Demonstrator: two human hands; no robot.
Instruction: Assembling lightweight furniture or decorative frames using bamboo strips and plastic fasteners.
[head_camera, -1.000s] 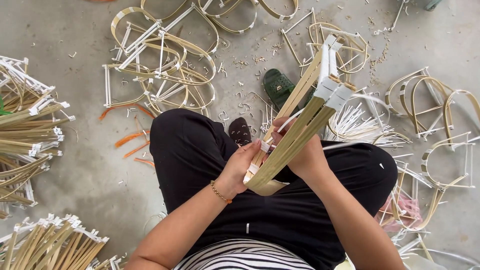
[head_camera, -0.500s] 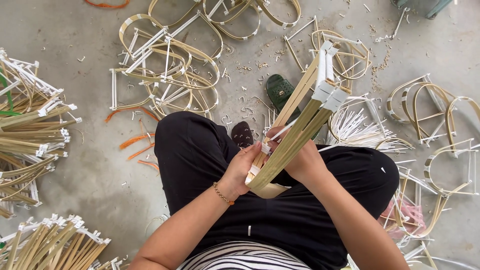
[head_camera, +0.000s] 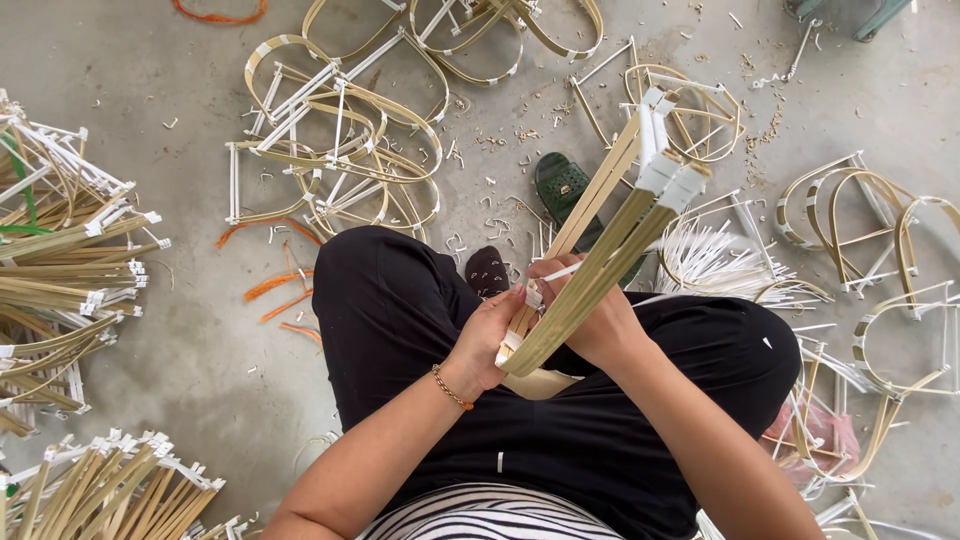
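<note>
Both hands (left (head_camera: 490, 340), right (head_camera: 598, 325)) closed round bamboo strip bundle (head_camera: 610, 235)

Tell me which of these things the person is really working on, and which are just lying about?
In hand:
- bamboo bundle, gripped by the right hand
- white strip at the bundle, by the left hand

Lying about:
- bent frames on the floor
- strip stacks at the left
- white sticks
- green sandal
- orange scraps

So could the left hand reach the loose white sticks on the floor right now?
Probably not: the left hand grips the folded bamboo strip bundle, and the white sticks lie beyond the far knee.
</note>
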